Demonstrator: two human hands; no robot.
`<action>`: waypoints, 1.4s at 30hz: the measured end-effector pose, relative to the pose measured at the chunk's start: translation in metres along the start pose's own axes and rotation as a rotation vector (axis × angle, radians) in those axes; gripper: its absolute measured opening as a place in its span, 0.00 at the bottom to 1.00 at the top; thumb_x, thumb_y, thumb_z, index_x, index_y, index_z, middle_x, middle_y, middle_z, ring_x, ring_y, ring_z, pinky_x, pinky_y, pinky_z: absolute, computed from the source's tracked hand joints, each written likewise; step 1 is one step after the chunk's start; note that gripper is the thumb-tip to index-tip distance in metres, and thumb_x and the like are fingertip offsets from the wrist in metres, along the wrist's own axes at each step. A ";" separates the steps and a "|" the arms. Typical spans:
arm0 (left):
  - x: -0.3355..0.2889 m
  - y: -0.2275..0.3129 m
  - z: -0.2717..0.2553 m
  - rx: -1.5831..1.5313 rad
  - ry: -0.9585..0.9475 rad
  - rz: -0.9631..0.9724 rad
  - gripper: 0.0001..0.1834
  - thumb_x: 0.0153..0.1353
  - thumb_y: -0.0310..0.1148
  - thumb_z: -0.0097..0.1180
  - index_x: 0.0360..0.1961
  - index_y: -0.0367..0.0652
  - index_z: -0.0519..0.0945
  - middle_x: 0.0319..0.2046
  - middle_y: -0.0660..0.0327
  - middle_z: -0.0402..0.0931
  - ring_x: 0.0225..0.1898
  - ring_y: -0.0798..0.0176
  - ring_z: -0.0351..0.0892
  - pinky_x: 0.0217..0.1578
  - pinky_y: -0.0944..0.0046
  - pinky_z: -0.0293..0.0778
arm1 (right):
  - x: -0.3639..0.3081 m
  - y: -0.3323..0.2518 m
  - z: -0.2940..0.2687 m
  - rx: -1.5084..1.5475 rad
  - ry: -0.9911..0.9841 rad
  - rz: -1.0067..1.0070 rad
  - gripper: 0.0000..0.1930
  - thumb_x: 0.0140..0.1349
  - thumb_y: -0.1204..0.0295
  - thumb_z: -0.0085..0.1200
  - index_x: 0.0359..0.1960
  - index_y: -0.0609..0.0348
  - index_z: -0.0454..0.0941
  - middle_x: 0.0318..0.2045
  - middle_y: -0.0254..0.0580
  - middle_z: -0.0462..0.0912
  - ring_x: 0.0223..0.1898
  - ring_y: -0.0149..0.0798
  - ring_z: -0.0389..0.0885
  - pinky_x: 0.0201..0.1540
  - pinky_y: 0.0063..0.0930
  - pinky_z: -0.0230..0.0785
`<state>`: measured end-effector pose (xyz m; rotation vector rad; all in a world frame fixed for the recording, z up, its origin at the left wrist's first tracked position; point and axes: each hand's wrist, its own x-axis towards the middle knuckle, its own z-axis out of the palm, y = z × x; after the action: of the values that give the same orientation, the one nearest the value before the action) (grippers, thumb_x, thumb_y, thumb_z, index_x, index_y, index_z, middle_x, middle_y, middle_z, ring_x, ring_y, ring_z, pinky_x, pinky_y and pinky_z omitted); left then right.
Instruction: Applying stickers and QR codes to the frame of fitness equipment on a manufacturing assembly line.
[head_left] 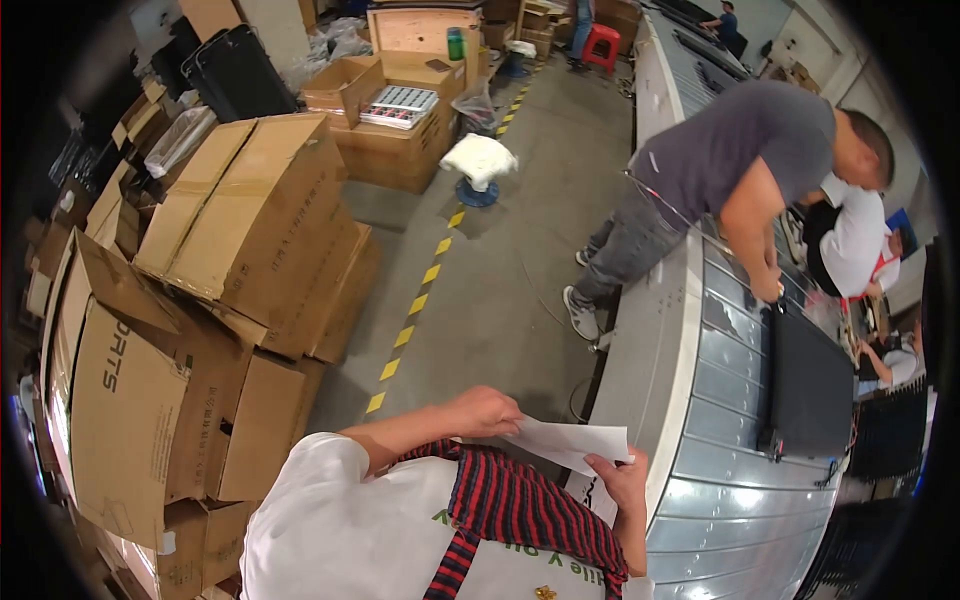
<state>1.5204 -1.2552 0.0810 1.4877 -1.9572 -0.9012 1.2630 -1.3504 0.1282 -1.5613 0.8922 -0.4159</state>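
Note:
Between my two hands, in front of my chest, is a slightly bent sheet of white paper [570,438]. My left hand [484,412] is closed on its left end, with the fingers curled. My right hand [622,476] pinches its right edge, the thumb lying on top. A striped red and black apron [530,500] hangs over my white shirt just below the paper. Beside my right hand runs the pale side of a conveyor line [650,400].
Silvery slats [720,480] of the conveyor carry a dark, flat-sided object [812,380]. A co-worker [740,150] bends over the line ahead. Stacked cardboard boxes [240,220] fill the left side. A padded stool [479,165] stands by yellow-black floor tape [420,302].

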 end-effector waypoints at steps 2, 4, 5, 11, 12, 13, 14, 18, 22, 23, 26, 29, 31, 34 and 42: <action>-0.003 -0.023 -0.022 -0.051 0.111 -0.018 0.10 0.50 0.36 0.54 0.30 0.42 0.77 0.28 0.57 0.75 0.32 0.52 0.74 0.33 0.57 0.70 | 0.032 -0.012 0.012 0.105 0.044 -0.011 0.13 0.46 0.80 0.58 0.36 0.66 0.76 0.31 0.36 0.79 0.33 0.27 0.74 0.37 0.21 0.66; 0.000 -0.040 -0.043 -0.105 0.175 -0.052 0.09 0.49 0.35 0.55 0.30 0.43 0.78 0.27 0.57 0.75 0.30 0.53 0.74 0.30 0.59 0.70 | 0.066 -0.016 0.017 0.099 0.043 -0.022 0.12 0.47 0.80 0.58 0.36 0.66 0.76 0.30 0.36 0.79 0.33 0.27 0.74 0.37 0.21 0.66; 0.002 -0.047 -0.053 -0.151 0.231 -0.077 0.08 0.49 0.34 0.57 0.30 0.43 0.78 0.25 0.57 0.75 0.27 0.54 0.74 0.28 0.61 0.70 | 0.084 -0.018 0.018 0.099 0.053 -0.039 0.12 0.47 0.79 0.58 0.36 0.66 0.76 0.30 0.36 0.79 0.32 0.27 0.74 0.37 0.21 0.66; 0.033 -0.104 -0.125 -0.231 0.358 -0.140 0.07 0.49 0.32 0.57 0.29 0.43 0.78 0.26 0.59 0.76 0.28 0.59 0.75 0.28 0.64 0.70 | 0.229 -0.045 0.030 0.012 -0.172 -0.080 0.11 0.46 0.80 0.58 0.33 0.64 0.76 0.30 0.34 0.79 0.33 0.26 0.74 0.36 0.20 0.66; 0.039 -0.112 -0.140 -0.219 0.378 -0.149 0.07 0.49 0.32 0.57 0.29 0.43 0.78 0.26 0.59 0.76 0.28 0.59 0.75 0.28 0.64 0.70 | 0.253 -0.058 0.033 -0.056 -0.275 -0.082 0.10 0.45 0.80 0.58 0.32 0.63 0.76 0.29 0.35 0.79 0.34 0.26 0.74 0.36 0.20 0.67; 0.045 -0.121 -0.154 -0.188 0.404 -0.163 0.06 0.49 0.32 0.57 0.30 0.43 0.78 0.26 0.59 0.76 0.28 0.59 0.75 0.29 0.64 0.70 | 0.286 -0.052 0.037 -0.172 -0.317 -0.284 0.11 0.44 0.77 0.58 0.32 0.61 0.75 0.30 0.39 0.79 0.33 0.31 0.77 0.35 0.22 0.68; 0.049 -0.128 -0.173 -0.154 0.430 -0.180 0.06 0.49 0.31 0.57 0.30 0.44 0.79 0.27 0.60 0.76 0.29 0.60 0.75 0.29 0.65 0.71 | 0.318 -0.059 0.042 -0.332 -0.369 -0.427 0.10 0.45 0.76 0.58 0.32 0.60 0.75 0.29 0.41 0.79 0.32 0.35 0.77 0.34 0.25 0.68; 0.060 -0.158 -0.227 -0.164 0.586 -0.309 0.12 0.48 0.29 0.58 0.37 0.47 0.77 0.28 0.61 0.77 0.27 0.61 0.75 0.31 0.66 0.71 | 0.425 -0.106 0.071 -0.637 -0.507 -0.682 0.04 0.50 0.72 0.53 0.27 0.58 0.73 0.24 0.44 0.76 0.28 0.47 0.75 0.29 0.35 0.66; 0.069 -0.177 -0.272 -0.401 0.815 -0.719 0.26 0.47 0.33 0.59 0.50 0.55 0.69 0.31 0.57 0.76 0.28 0.60 0.75 0.31 0.64 0.71 | 0.513 -0.144 0.113 -0.697 -0.663 -0.750 0.04 0.50 0.75 0.51 0.29 0.59 0.74 0.24 0.44 0.76 0.27 0.45 0.75 0.29 0.30 0.67; 0.068 -0.191 -0.279 -0.409 0.826 -0.725 0.26 0.47 0.33 0.59 0.50 0.55 0.69 0.31 0.57 0.76 0.28 0.60 0.75 0.31 0.64 0.71 | 0.529 -0.147 0.124 -0.701 -0.678 -0.751 0.04 0.50 0.75 0.51 0.29 0.59 0.74 0.24 0.44 0.76 0.27 0.45 0.75 0.29 0.30 0.67; 0.070 -0.245 -0.305 -0.332 0.855 -0.668 0.22 0.48 0.35 0.58 0.47 0.55 0.72 0.30 0.58 0.76 0.24 0.59 0.72 0.29 0.62 0.70 | 0.587 -0.135 0.160 -0.498 -0.798 -0.548 0.06 0.44 0.74 0.50 0.27 0.53 0.73 0.23 0.44 0.75 0.28 0.48 0.74 0.29 0.35 0.66; 0.078 -0.291 -0.357 -0.311 0.840 -0.704 0.19 0.48 0.36 0.58 0.44 0.54 0.74 0.29 0.56 0.76 0.27 0.58 0.74 0.31 0.63 0.70 | 0.643 -0.152 0.195 -0.782 -0.711 -0.720 0.04 0.46 0.73 0.51 0.26 0.53 0.72 0.23 0.43 0.75 0.28 0.48 0.74 0.28 0.36 0.66; 0.080 -0.325 -0.394 -0.286 0.825 -0.761 0.15 0.49 0.35 0.56 0.41 0.51 0.76 0.26 0.54 0.76 0.26 0.58 0.74 0.30 0.63 0.70 | 0.679 -0.161 0.207 -0.708 -0.555 -0.801 0.05 0.50 0.68 0.52 0.23 0.55 0.71 0.21 0.44 0.74 0.25 0.49 0.73 0.25 0.38 0.65; 0.082 -0.391 -0.442 -0.254 1.028 -0.682 0.12 0.49 0.28 0.51 0.38 0.43 0.76 0.20 0.58 0.75 0.22 0.71 0.71 0.26 0.68 0.69 | 0.735 -0.175 0.203 -0.844 -0.377 -0.712 0.05 0.50 0.71 0.52 0.23 0.58 0.73 0.19 0.47 0.75 0.23 0.49 0.74 0.26 0.36 0.66; 0.106 -0.525 -0.569 -0.260 1.126 -0.814 0.12 0.50 0.32 0.42 0.33 0.38 0.74 0.21 0.50 0.73 0.24 0.58 0.73 0.29 0.61 0.68 | 0.859 -0.186 0.211 -0.833 0.034 -0.398 0.07 0.52 0.69 0.50 0.25 0.61 0.74 0.16 0.53 0.73 0.19 0.53 0.73 0.24 0.39 0.64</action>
<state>2.2383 -1.5622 0.0484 1.9937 -0.4093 -0.3652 2.0173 -1.8457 0.0704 -2.5260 0.8193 -0.3654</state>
